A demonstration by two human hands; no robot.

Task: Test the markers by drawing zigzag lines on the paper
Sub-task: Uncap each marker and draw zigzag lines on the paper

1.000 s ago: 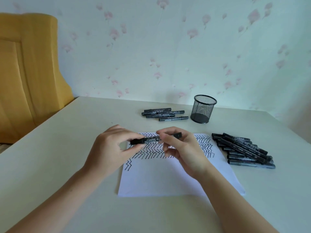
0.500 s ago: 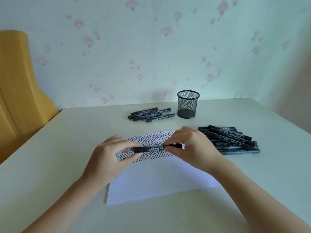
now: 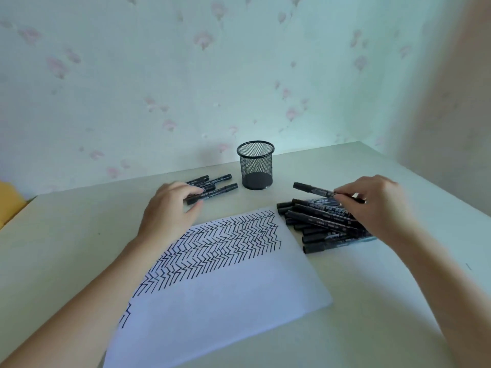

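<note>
A white paper [image 3: 225, 309] lies on the table, its far half covered with black zigzag lines [image 3: 225, 243]. My left hand [image 3: 170, 208] is beyond the paper's far left corner. Its fingers and thumb pinch the end of a black marker [image 3: 215, 193] at the front of a small group of markers [image 3: 212, 181]. To the right, my right hand [image 3: 377, 205] holds another capped black marker [image 3: 313, 189] by one end. That marker is lifted just above a pile of black markers [image 3: 324, 227] lying beside the paper's right edge.
A black mesh pen cup [image 3: 255, 166] stands upright near the wall between the two groups of markers. The pale table [image 3: 79, 235] meets the flowered wall behind. A yellow chair [image 3: 8, 203] shows at the left edge.
Earlier both hands held one marker together over the paper. My left hand has carried it to the small group at the back left. My right hand has moved to the pile and taken another marker.
</note>
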